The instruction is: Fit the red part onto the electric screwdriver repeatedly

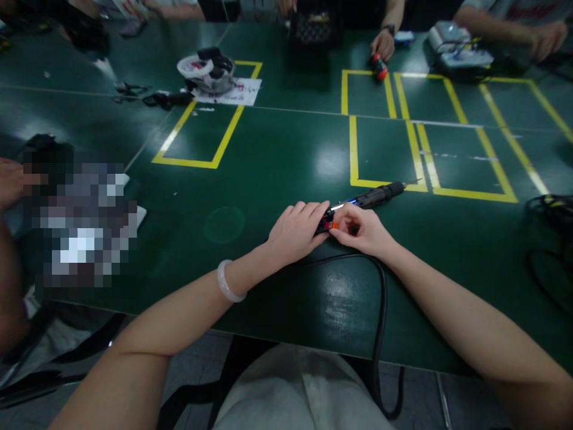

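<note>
A black corded electric screwdriver [378, 196] lies slantwise on the green table, its thin metal bit pointing right. My left hand [298, 233] is closed over the rear of its body, palm down. Close beside it, my right hand [360, 230] has thumb and forefinger pinched at a small orange piece [334, 226] by the tool's body. Whether that piece is part of the tool or separate, I cannot tell. A thick black cord [382, 298] loops over the table's front edge between my arms.
Yellow tape outlines [353, 152] mark the green table [286, 155]. A transparent container with a white roll [197, 67] stands on paper at the back left. Black cables [555, 215] lie at right. Across the table, another person's hand [382, 45] holds a red-and-black object [379, 67].
</note>
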Demonstrator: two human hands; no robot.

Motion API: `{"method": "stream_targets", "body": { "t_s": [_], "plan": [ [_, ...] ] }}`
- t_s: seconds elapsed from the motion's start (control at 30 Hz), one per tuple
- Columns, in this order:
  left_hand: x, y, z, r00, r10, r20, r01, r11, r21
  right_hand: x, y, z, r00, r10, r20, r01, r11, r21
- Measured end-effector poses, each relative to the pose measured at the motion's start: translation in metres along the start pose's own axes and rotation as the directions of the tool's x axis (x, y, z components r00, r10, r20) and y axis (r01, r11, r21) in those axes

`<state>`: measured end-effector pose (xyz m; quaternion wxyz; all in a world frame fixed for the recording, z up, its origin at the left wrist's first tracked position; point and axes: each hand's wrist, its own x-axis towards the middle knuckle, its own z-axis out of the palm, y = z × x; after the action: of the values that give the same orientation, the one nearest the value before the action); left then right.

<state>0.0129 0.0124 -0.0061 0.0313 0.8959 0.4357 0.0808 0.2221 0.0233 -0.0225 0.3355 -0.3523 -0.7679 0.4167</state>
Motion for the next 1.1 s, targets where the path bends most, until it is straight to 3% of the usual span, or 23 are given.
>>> {"method": "stream_targets", "body": {
  "t_s": [0.1, 0.2, 0.37, 0.6, 0.8, 1.1],
  "plan": [
    [0.0003, -0.0012, 0.0009, 1.000, 0.005, -0.009, -0.005, 1.000, -0.008, -0.0009, 0.0004, -0.0015, 0.987, -0.144, 0.074, 0.159, 0.948, -0.275],
    [0.0003, -0.0017, 0.0008, 1.000, 0.009, -0.006, -0.009, 1.000, -0.013, -0.0011, -0.0008, -0.0033, 0.943, -0.263, 0.203, 0.330, 0.810, -0.484],
    [-0.0008, -0.0026, -0.0002, 1.000, 0.020, -0.002, -0.020, 1.000, -0.023, -0.0009, -0.0022, -0.0051, 0.902, -0.323, 0.286, 0.431, 0.673, -0.601],
    [-0.0013, -0.0043, 0.0030, 1.000, 0.027, -0.006, -0.027, 0.999, -0.024, -0.0014, -0.0055, -0.0069, 0.921, -0.281, 0.268, 0.386, 0.744, -0.546],
    [-0.0008, -0.0020, 0.0035, 1.000, 0.019, -0.012, -0.019, 1.000, 0.011, -0.0024, -0.0074, -0.0048, 0.939, -0.292, 0.183, 0.344, 0.826, -0.446],
    [0.0008, 0.0025, 0.0052, 0.999, -0.025, -0.024, 0.026, 0.999, 0.031, -0.0016, -0.0029, -0.0056, 0.978, -0.202, 0.053, 0.207, 0.908, -0.365]
  ]
}}
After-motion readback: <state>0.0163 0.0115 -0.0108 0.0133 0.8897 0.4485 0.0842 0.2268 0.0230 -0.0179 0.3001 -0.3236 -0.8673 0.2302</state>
